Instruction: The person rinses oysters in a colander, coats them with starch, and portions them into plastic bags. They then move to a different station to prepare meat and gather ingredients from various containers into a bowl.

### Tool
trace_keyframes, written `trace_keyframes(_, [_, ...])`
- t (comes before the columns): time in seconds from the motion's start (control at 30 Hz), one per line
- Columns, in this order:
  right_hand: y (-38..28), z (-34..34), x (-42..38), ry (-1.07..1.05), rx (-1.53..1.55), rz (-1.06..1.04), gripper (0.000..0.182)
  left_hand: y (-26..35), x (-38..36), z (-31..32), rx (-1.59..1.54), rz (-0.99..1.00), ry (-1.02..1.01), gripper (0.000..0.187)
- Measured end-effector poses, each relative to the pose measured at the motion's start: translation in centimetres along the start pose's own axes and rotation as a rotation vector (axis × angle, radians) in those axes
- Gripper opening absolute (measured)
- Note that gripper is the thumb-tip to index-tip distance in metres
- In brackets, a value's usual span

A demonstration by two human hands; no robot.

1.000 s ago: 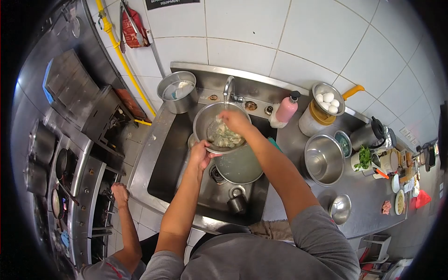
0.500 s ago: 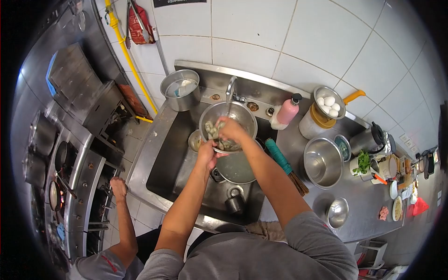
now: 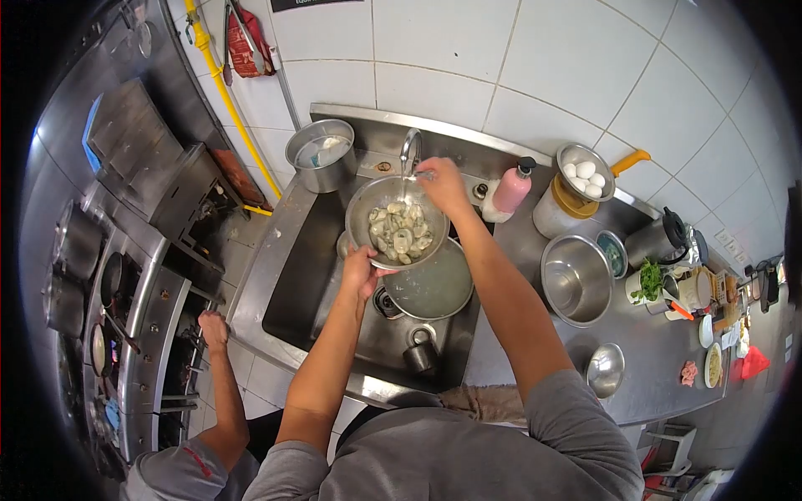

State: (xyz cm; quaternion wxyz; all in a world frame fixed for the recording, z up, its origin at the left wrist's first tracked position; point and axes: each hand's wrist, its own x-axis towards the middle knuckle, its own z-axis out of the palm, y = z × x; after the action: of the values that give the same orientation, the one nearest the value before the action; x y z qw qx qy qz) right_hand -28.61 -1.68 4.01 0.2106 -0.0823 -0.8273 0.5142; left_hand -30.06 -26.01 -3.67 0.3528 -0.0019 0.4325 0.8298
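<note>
My left hand grips the near left rim of a steel bowl held over the sink. In the bowl lie many pale, grey-edged pieces that look like shucked oysters. My right hand is closed at the lever beside the faucet, at the bowl's far right edge. Its fingertips partly hide the lever. Below the bowl, a large round pot of cloudy water stands in the sink.
A steel mug sits in the sink. Nearby stand a deep pot, a pink pump bottle, a bowl of eggs and an empty steel bowl. Another person's hand is by the stove at left.
My right hand has left the bowl's contents and moved up to the faucet lever. The bowl has shifted slightly left, showing its contents fully. My right forearm now covers the green-handled brush.
</note>
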Motion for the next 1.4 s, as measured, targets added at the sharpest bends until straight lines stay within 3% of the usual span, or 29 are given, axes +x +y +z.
trace_keyframes(0.07, [-0.2, -0.9, -3.4, 0.416, -0.721, -0.095, 0.035, 0.2, -0.7, -0.2, -0.020, -0.030, 0.074, 0.057])
trace_keyframes(0.1, [1.3, -1.2, -4.5, 0.416, -0.722, -0.095, 0.035, 0.0, -0.7, -0.5, -0.020, -0.031, 0.073, 0.057])
trace_keyframes(0.17, [5.6, -1.0, -6.6, 0.012, -0.647, 0.190, 0.038, -0.5, -0.8, -1.3, 0.036, -0.010, 0.098, 0.052])
trace_keyframes(0.2, [4.6, -1.1, -8.0, 0.010, -0.649, 0.193, 0.038, -0.5, -0.9, -1.5, 0.034, -0.014, 0.099, 0.052])
trace_keyframes(0.27, [1.1, -1.3, -11.0, -0.274, 0.050, 0.643, 0.039, -0.6, -1.6, -1.6, 0.059, 0.005, -0.030, 0.061])
trace_keyframes(0.3, [1.3, -0.9, -12.2, -0.274, 0.049, 0.649, 0.039, -0.8, -2.7, -0.9, 0.077, 0.016, -0.053, 0.074])
trace_keyframes(0.37, [2.0, 0.0, -14.3, 0.010, 0.196, 0.612, 0.038, -1.9, -3.1, -1.5, -0.037, 0.018, -0.041, 0.076])
trace_keyframes(0.47, [0.1, 1.3, -17.7, 0.160, 0.258, 0.520, 0.035, -5.3, -3.1, -2.9, -0.156, 0.020, -0.020, 0.071])
trace_keyframes(0.53, [-1.6, 0.5, -19.0, 0.039, 0.243, 0.594, 0.035, -9.0, -1.9, -3.5, -0.470, -0.096, -0.168, 0.064])
trace_keyframes(0.6, [-1.5, 0.4, -20.1, -0.082, 0.232, 0.667, 0.036, -10.5, -3.3, -1.8, -0.464, -0.136, -0.176, 0.061])
trace_keyframes(0.7, [1.8, 0.5, -21.7, 0.245, 0.102, 0.447, 0.044, -11.3, -4.8, 0.6, -0.486, -0.211, -0.237, 0.059])
trace_keyframes(0.73, [1.0, -0.2, -22.1, 0.248, 0.099, 0.452, 0.044, -10.7, -5.8, 2.0, -0.509, -0.249, -0.278, 0.059])
trace_keyframes(0.77, [0.1, -1.1, -22.7, 0.051, 0.036, 0.498, 0.045, -9.8, -7.5, 3.0, -0.594, -0.231, -0.400, 0.060])
trace_keyframes(0.8, [-0.5, -1.6, -23.2, -0.146, -0.026, 0.541, 0.047, -10.0, -7.7, 3.2, -0.593, -0.242, -0.401, 0.060])
trace_keyframes(0.87, [0.3, -1.8, -23.9, -0.058, -0.031, 0.583, 0.050, -10.5, -7.9, 3.8, -0.506, -0.273, -0.247, 0.055])
trace_keyframes(0.93, [0.0, -1.6, -25.3, 0.062, -0.142, 0.545, 0.049, -11.1, -9.4, 3.9, -0.461, -0.238, -0.254, 0.052])
trace_keyframes(1.23, [-1.8, -2.6, -26.4, 0.071, -0.193, 0.506, 0.048, -12.1, -8.7, 3.7, -0.418, -0.193, -0.333, 0.048])
trace_keyframes(1.4, [-2.5, -2.8, -26.4, 0.089, -0.196, 0.511, 0.048, -11.4, -9.3, 5.0, -0.426, -0.171, -0.278, 0.048])
